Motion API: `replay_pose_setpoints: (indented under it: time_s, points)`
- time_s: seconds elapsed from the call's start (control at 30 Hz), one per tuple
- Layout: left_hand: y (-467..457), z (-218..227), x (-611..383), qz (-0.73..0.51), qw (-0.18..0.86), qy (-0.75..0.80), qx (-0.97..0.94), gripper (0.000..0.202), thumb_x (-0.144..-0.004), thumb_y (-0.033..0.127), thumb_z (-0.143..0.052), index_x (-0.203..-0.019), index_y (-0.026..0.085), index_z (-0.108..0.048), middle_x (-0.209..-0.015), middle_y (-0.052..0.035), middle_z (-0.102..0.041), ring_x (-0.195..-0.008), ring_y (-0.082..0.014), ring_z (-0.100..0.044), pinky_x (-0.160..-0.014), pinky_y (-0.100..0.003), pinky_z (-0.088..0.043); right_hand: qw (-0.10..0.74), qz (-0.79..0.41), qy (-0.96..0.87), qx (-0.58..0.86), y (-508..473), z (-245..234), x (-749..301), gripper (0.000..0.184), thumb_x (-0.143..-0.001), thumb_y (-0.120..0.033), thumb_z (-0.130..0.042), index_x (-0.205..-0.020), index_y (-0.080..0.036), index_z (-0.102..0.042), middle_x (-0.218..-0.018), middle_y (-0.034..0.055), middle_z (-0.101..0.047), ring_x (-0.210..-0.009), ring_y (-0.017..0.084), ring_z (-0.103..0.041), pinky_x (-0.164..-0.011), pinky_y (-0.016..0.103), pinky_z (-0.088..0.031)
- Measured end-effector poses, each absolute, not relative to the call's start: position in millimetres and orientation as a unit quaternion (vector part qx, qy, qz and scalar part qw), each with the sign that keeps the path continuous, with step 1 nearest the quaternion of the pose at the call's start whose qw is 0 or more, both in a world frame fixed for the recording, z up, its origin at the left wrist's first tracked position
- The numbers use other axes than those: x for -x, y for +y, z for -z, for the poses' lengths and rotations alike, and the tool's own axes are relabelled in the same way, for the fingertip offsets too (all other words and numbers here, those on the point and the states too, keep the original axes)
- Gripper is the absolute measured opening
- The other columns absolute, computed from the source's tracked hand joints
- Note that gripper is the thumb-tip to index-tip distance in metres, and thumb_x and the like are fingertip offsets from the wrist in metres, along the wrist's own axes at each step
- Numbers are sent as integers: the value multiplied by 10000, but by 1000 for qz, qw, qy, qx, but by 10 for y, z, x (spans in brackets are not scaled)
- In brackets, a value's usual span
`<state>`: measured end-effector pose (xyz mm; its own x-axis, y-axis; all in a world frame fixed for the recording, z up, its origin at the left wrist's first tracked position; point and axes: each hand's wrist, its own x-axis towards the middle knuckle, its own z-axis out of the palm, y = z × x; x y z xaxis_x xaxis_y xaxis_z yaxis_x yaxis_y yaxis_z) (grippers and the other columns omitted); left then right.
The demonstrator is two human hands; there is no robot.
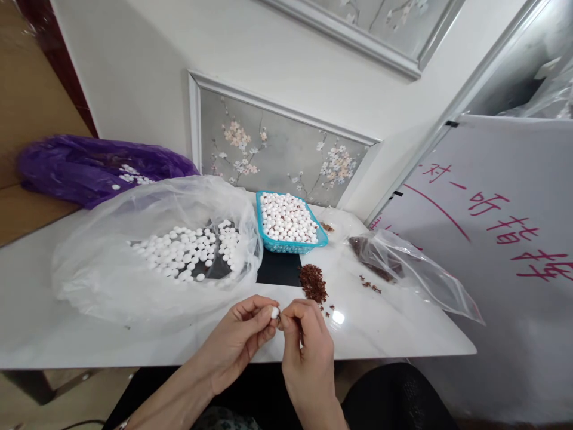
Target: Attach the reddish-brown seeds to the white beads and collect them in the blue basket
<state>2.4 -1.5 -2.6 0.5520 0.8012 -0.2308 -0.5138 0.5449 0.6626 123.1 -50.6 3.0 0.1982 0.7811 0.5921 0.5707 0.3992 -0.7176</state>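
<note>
Between the thumb and fingers of my left hand [239, 337] is a small white ball [274, 312]. My right hand [308, 340] is closed in a pinch right beside it, at the ball's right side. A dark brown bit shows at its fingertips, mostly hidden, and looks like the small brown pieces in the pile [313, 283] just beyond that hand. Many more white balls [179, 251] lie in an open clear plastic bag [102, 257] on the left. Behind my hands stands a blue basket [293, 246] heaped with white balls, some showing brown bits.
A purple bag [62, 170] with white balls lies at the back left. On the right are a clear bag [416, 269] of brown pieces and several loose ones [370, 285]. A black sheet [280, 269] lies under the basket. The white table's [403, 334] front edge is near my wrists.
</note>
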Motion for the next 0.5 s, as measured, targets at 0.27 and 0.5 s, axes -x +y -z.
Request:
replay_pose_setpoints:
  time_s: [0.27,0.5]
  points:
    - [-15,10,-31,-399,837,257,-271,32,-757,150,-699,-749,124,-683,-727,8,-606,-662,-41,-571,-701,-131,-501,569,-61,-630,524,-489,-1,-1194,193,-905,-56,-399,-801,-200,-478,-805,18,-492,-753,136,-510,-697,254,-441]
    - [-14,5,-17,-398,842,259,-258,47,-746,154,-711,-752,117,-683,-765,-4,-617,-678,-45,-581,-721,-140,-509,569,-110,-616,533,-476,-10,-1190,188,-912,-98,-395,-771,-201,-464,-773,6,-482,-726,137,-500,-655,254,-427]
